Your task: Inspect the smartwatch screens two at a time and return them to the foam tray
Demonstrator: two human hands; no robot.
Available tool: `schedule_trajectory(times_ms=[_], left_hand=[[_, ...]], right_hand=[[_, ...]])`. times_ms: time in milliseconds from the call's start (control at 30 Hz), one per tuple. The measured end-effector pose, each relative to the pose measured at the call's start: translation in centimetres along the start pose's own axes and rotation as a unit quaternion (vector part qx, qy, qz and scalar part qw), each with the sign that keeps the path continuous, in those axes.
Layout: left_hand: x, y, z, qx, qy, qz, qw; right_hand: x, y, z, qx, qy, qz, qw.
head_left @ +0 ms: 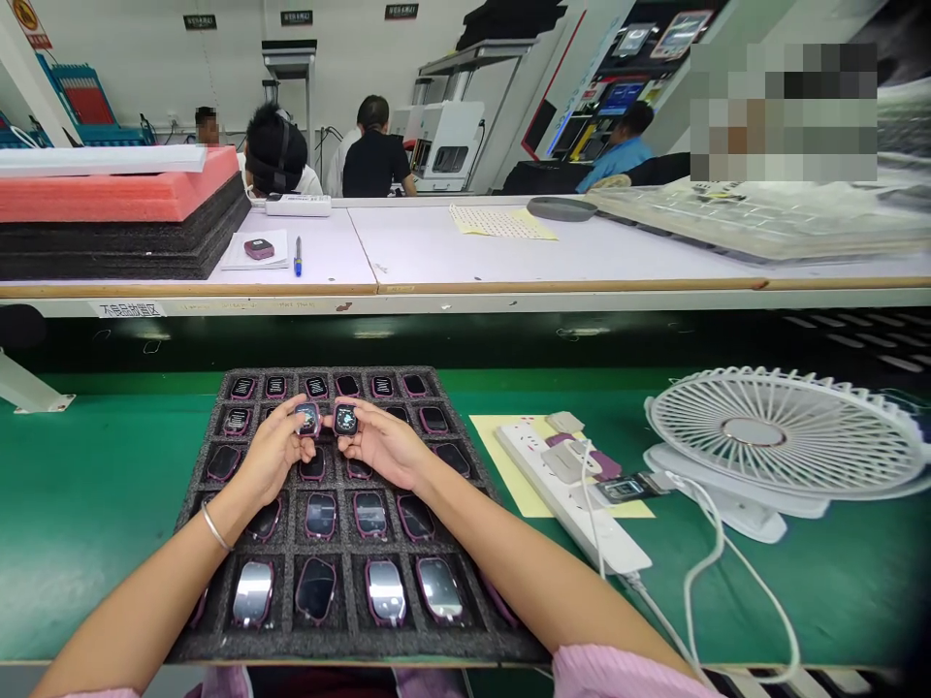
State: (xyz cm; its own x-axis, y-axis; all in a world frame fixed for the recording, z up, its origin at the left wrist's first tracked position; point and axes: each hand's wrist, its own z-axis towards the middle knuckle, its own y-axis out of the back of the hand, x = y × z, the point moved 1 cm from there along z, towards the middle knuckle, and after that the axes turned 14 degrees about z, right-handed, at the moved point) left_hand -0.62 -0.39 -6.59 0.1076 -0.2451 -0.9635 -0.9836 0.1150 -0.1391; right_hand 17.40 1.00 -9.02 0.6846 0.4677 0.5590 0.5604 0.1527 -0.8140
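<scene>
Between the thumb and fingers of my left hand (pixel 280 448) is a smartwatch body (pixel 307 419) with a lit screen. My right hand (pixel 382 441) grips a second smartwatch (pixel 345 420), its dark face also lit and turned up toward me. Both watches are held side by side over a black foam tray (pixel 287 606). Strapless watches with purple cases lie in the tray's square compartments, such as one watch (pixel 320 515) below my hands. Some screens in the back rows show white text; the others look dark or reflective. My forearms cover several compartments.
To the right are a white power strip (pixel 574 499) on yellow paper, a small electronic module (pixel 629 487), loose white cables and a white fan (pixel 786 436). The raised shelf behind bears foam sheets (pixel 109 194), a pen (pixel 298 257) and another watch (pixel 259 249). Several people sit beyond.
</scene>
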Motion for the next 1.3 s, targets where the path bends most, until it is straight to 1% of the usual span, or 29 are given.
schedule_trajectory(times_ms=[133, 267, 567, 1100, 1300], left_hand=[[0.0, 0.03, 0.04, 0.01, -0.011, -0.003, 1.0], [-0.08, -0.06, -0.12, 0.014, -0.02, 0.014, 1.0], [-0.07, -0.08, -0.35, 0.006, -0.04, 0.063, 0.997], [-0.16, -0.25, -0.53, 0.008, -0.047, 0.073, 0.996], [-0.12, -0.21, -0.53, 0.009, -0.052, 0.073, 0.996]], right_hand=[[-0.21, -0.15, -0.05, 0.0, 0.009, -0.011, 1.0], [-0.26, -0.48, -0.24, -0.002, 0.033, -0.041, 0.999], [-0.04, -0.49, -0.59, 0.004, 0.075, -0.102, 0.992], [-0.21, -0.68, -0.66, 0.006, 0.089, -0.115, 0.989], [-0.15, -0.62, -0.75, 0.017, 0.094, -0.124, 0.988]])
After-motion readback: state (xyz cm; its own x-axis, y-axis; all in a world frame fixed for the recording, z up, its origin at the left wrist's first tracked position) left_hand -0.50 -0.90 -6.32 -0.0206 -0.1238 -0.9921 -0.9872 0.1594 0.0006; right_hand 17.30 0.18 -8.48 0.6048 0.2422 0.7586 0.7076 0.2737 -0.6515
